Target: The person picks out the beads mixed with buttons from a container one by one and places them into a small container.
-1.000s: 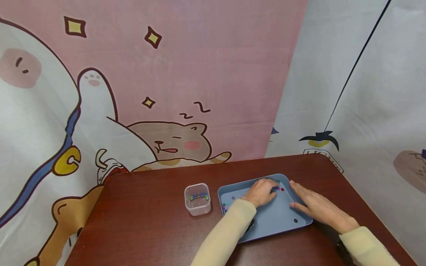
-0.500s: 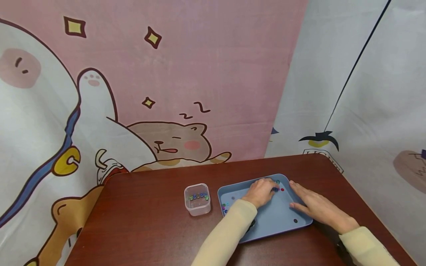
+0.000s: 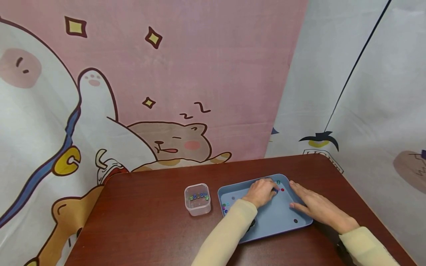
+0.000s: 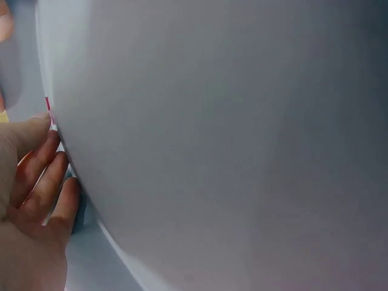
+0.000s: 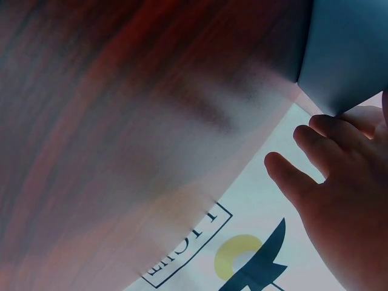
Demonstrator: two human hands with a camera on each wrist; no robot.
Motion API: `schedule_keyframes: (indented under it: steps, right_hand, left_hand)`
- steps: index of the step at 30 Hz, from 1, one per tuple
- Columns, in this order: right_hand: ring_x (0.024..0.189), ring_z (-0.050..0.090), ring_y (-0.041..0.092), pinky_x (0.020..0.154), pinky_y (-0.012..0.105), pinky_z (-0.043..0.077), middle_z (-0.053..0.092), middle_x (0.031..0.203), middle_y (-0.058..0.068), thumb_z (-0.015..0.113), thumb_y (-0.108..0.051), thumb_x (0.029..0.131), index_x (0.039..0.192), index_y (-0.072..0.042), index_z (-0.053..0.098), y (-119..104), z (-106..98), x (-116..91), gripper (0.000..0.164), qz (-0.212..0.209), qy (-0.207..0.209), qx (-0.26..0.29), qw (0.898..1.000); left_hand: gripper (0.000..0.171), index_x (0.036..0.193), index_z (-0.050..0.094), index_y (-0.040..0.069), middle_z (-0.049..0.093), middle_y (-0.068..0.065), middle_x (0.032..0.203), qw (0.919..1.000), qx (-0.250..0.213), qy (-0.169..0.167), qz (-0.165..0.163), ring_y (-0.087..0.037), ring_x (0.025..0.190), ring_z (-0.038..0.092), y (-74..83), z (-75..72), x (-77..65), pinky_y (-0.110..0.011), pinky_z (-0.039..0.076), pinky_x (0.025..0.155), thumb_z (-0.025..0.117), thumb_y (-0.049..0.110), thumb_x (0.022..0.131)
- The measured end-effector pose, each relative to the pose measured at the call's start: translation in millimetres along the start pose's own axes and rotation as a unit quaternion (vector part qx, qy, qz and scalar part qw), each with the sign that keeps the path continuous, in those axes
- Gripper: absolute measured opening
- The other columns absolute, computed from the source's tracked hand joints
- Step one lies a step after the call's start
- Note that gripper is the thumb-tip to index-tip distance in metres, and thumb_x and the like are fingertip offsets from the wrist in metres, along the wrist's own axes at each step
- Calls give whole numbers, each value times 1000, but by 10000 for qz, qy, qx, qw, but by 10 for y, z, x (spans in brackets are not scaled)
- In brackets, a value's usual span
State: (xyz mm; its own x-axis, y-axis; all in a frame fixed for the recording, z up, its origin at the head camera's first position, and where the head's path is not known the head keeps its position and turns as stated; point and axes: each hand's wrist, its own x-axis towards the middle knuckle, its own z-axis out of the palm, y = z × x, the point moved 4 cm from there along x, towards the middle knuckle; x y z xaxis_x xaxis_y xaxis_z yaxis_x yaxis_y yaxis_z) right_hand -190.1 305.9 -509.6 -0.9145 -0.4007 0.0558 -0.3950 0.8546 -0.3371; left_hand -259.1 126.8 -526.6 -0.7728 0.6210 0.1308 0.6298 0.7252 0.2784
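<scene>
My left hand (image 3: pixel 261 193) reaches into the blue tray (image 3: pixel 271 225), its fingers bent downward near the far right corner. A blue marble (image 3: pixel 275 191) shows at the tips of its thumb and index finger, mostly covered by them. Right beside it lie a red piece (image 3: pixel 282 190) and a green one (image 3: pixel 278 182). In the left wrist view the left hand (image 4: pixel 36 188) is seen at the edge, with most of the frame filled by a grey surface. My right hand (image 3: pixel 317 207) rests against the tray's right edge with straight fingers and holds nothing.
Left of the tray stands a clear plastic box (image 3: pixel 199 210) holding several blue and green marbles. Several small coloured pieces lie at the tray's left end. A dark button-like disc (image 3: pixel 295 221) lies near its right front corner. The brown table (image 3: pixel 149 221) meets a printed cloth backdrop.
The left thumb and index finger have closed in around the blue marble, and the green piece beside them shows more fully. My right hand, the tray and the box have stayed put.
</scene>
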Motion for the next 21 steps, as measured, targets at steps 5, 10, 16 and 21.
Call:
schedule_keyframes:
  steps: [5, 10, 16, 21]
  right_hand:
    - [141, 43, 50, 109, 64, 39, 39, 159, 29, 72, -47, 95, 157, 6, 36, -7, 2, 7, 89, 51, -76, 54, 9999]
    - [141, 42, 51, 108, 65, 39, 38, 159, 29, 73, -46, 94, 157, 7, 36, -10, -1, 16, 90, 42, -105, 62, 9999]
    - [139, 46, 50, 107, 63, 42, 42, 156, 30, 72, -47, 95, 155, 8, 39, -11, 2, 13, 88, -31, -14, -65, 10000]
    - [138, 46, 51, 105, 64, 43, 42, 155, 32, 72, -47, 95, 155, 8, 39, -6, -5, 14, 88, -16, -37, -54, 10000]
  left_hand:
    - [20, 119, 78, 31, 70, 17, 118, 9994, -287, -74, -201, 2, 111, 63, -18, -38, -23, -18, 50, 95, 71, 32, 100]
    - [20, 117, 78, 29, 71, 17, 118, 9984, -486, -21, -276, 2, 110, 63, 7, -121, -50, -19, 50, 94, 72, 34, 99]
    - [19, 114, 77, 28, 71, 17, 117, 9993, -375, 37, -3, 5, 96, 61, 79, -272, -83, -13, 49, 84, 72, 37, 99]
    - [20, 116, 76, 27, 71, 17, 116, 9988, -391, 124, 259, 6, 94, 61, 117, -460, -138, -11, 48, 83, 70, 38, 100]
